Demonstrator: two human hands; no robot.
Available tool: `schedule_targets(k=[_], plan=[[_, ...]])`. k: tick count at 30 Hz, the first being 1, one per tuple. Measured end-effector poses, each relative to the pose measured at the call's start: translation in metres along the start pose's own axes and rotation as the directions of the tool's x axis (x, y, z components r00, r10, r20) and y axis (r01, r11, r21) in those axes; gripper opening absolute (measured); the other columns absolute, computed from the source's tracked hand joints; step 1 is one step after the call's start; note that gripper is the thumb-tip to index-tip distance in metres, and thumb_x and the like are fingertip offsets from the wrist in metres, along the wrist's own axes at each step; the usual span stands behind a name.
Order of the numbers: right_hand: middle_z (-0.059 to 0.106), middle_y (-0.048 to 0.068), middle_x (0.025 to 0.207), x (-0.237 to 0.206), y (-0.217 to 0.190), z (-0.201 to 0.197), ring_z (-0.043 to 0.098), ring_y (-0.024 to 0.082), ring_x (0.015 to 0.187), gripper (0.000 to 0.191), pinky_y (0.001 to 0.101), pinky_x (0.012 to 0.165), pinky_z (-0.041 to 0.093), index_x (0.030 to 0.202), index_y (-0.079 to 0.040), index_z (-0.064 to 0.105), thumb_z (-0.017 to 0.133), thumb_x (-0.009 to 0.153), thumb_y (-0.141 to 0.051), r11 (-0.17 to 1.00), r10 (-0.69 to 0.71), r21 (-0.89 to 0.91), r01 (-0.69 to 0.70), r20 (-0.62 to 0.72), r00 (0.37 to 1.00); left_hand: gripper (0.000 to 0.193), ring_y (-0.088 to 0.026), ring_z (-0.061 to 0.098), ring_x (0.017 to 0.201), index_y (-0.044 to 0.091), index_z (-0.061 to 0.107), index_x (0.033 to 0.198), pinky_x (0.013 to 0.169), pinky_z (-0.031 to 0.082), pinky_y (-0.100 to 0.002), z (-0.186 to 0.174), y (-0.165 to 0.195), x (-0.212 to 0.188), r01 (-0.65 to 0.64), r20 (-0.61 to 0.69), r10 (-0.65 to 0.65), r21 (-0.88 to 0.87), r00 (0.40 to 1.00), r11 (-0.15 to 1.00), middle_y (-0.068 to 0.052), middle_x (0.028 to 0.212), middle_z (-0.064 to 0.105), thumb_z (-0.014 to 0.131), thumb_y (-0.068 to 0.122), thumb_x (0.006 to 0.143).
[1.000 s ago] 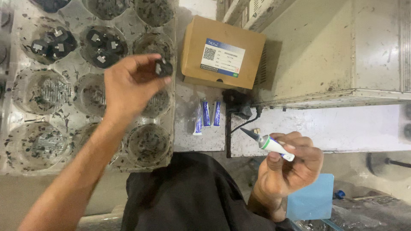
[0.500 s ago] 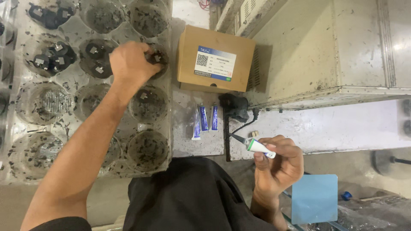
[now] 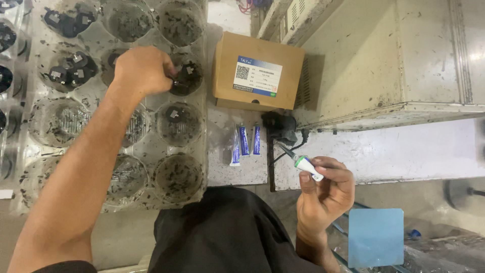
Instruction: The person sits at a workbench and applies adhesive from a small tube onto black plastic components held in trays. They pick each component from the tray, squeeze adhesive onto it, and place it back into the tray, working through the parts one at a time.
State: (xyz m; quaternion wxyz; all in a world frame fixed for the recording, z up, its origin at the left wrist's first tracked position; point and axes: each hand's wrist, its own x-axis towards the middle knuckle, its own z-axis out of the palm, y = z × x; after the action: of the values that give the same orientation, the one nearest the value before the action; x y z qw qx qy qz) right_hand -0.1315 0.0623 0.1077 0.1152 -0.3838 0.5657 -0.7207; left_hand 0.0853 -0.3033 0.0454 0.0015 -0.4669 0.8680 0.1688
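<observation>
Left hand in tray, right hand holding glue tube.

Clear cupped tray lay on the surface; left hand was closed, fingertips in a cup on a small black part. Right hand gripped the glue tube, nozzle bare: glue could drip or smear.

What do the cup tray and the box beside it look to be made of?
The cup tray looks like thin clear moulded plastic: glossy and see-through, speckled with dark debris. The box looks like matte brown cardboard, with flat folded sides and a paper label. The left hand reaches into one cup.
</observation>
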Motion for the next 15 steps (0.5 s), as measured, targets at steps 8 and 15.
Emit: schedule_targets(k=[8, 15], plan=[[0.066, 0.015, 0.111, -0.012, 0.002, 0.005, 0.065, 0.020, 0.108, 0.028, 0.0331, 0.100, 0.058, 0.116, 0.000, 0.058, 0.074, 0.095, 0.011, 0.999, -0.003, 0.052, 0.002, 0.028, 1.000, 0.048, -0.029, 0.070, 0.098, 0.017, 0.078, 0.100, 0.083, 0.056, -0.043, -0.018, 0.010, 0.014, 0.046, 0.118, -0.055, 0.078, 0.992, 0.996, -0.006, 0.101, 0.076, 0.094, 0.033, 0.058], [0.071, 0.015, 0.112, -0.027, 0.018, -0.002, 0.070, 0.022, 0.111, 0.033, 0.0356, 0.103, 0.058, 0.114, 0.003, 0.063, 0.082, 0.087, 0.009, 0.971, 0.138, 0.196, -0.134, -0.005, 0.990, 0.029, -0.027, 0.068, 0.086, 0.013, 0.079, 0.109, 0.076, 0.054, -0.039, -0.041, 0.013, -0.041, -0.081, -0.306, -0.010, -0.283, 0.952, 0.956, -0.013, 0.100, 0.073, 0.088, 0.025, 0.084]])
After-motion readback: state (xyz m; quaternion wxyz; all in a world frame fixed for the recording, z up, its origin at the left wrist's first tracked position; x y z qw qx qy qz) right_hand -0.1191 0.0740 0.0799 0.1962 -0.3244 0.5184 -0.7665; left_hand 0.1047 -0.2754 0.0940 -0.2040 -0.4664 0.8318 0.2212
